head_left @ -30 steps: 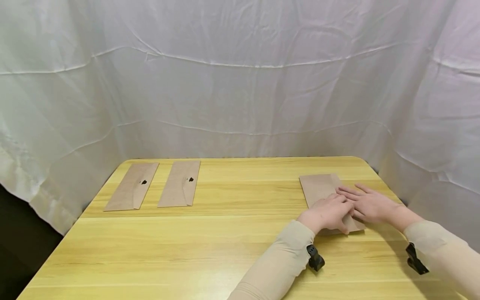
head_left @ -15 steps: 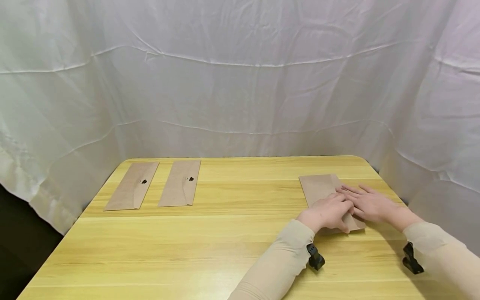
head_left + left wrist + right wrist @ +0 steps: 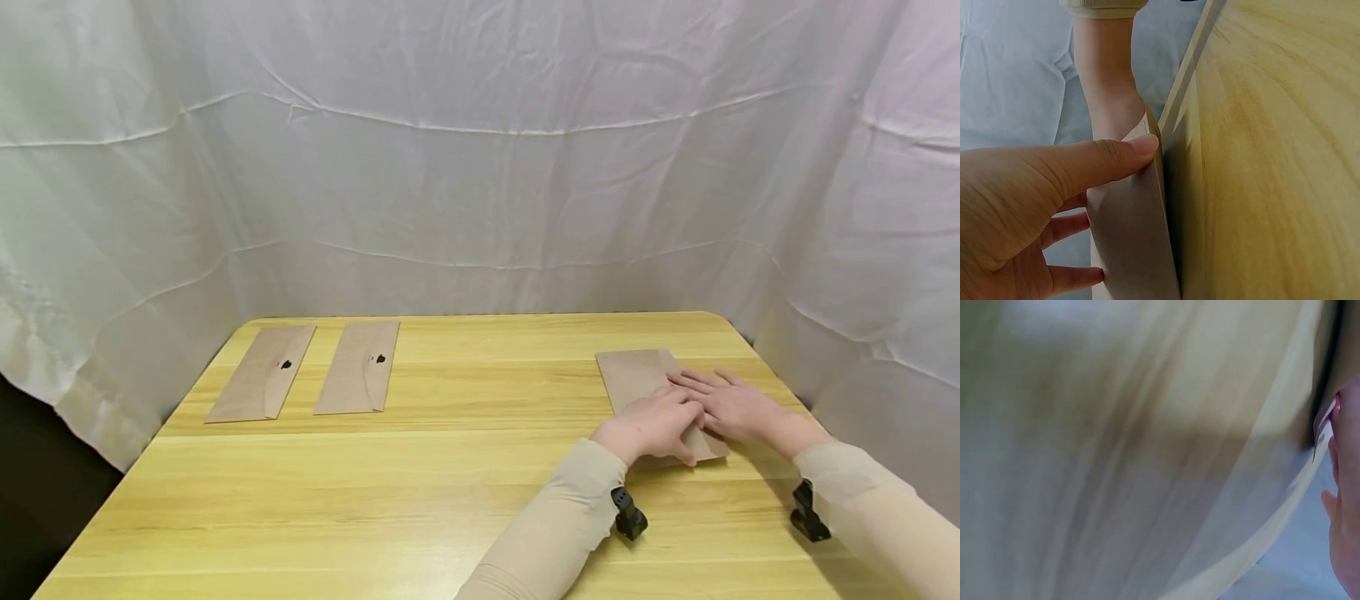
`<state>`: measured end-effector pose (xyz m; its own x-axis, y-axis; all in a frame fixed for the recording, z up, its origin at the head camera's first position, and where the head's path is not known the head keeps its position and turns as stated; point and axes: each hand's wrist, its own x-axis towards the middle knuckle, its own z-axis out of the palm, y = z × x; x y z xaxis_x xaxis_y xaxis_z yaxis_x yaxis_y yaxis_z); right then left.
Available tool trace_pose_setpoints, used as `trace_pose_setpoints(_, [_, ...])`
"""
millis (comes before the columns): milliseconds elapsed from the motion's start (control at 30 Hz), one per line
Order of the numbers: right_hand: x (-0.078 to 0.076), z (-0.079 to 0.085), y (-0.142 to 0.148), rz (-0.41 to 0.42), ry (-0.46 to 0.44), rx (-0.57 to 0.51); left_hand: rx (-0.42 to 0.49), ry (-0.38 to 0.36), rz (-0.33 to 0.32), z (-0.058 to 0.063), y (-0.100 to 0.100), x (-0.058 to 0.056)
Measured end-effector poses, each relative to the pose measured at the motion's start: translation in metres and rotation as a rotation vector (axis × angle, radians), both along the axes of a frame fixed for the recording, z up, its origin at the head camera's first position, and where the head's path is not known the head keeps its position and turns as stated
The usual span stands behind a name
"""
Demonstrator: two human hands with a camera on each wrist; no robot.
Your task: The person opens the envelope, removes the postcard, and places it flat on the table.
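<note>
A flat brown paper envelope lies on the right side of the table, partly covered by both hands. My left hand rests on its lower half, knuckles bent. In the left wrist view the thumb lies on the paper close to the near edge, and the other fingertips touch its face. Fingers stretched out, my right hand presses on the envelope's right side, its fingertips beside the left fingers. Only the edge of the right hand shows in the right wrist view.
Two more brown envelopes lie side by side at the table's back left, each with a small black mark on its flap. White cloth hangs behind and beside the wooden table.
My right hand and forearm have shifted slightly to the left. The left hand stays in place on the envelope, and the two envelopes at the left lie as before.
</note>
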<state>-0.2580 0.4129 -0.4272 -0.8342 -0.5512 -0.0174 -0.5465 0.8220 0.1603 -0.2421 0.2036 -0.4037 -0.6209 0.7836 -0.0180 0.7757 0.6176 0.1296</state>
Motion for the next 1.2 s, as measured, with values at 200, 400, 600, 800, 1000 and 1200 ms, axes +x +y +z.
trace_pose_setpoints(200, [-0.0029,0.0045,0.0024,-0.102,-0.075,-0.035,0.005,-0.004,0.0,0.0001,0.0008,-0.0004])
trace_pose_setpoints(400, [-0.0041,0.0055,0.0043,-0.155,-0.122,-0.069,0.005,-0.015,0.002,-0.0024,0.0023,-0.002])
trace_pose_setpoints(600, [-0.0035,0.0056,0.006,-0.157,-0.087,-0.057,0.002,-0.014,-0.002,-0.002,0.0033,-0.0021])
trace_pose_setpoints(800, [0.0,0.0049,0.0073,-0.18,-0.077,-0.051,0.001,-0.03,0.005,-0.0018,0.0043,-0.0011])
trace_pose_setpoints(1000, [0.0028,0.0071,0.0062,-0.194,-0.072,-0.043,-0.003,-0.05,0.016,-0.0014,0.0041,-0.0009])
trace_pose_setpoints(1200, [0.0006,0.0097,0.0031,-0.178,-0.045,-0.065,-0.014,-0.044,0.022,0.0009,0.001,-0.0005])
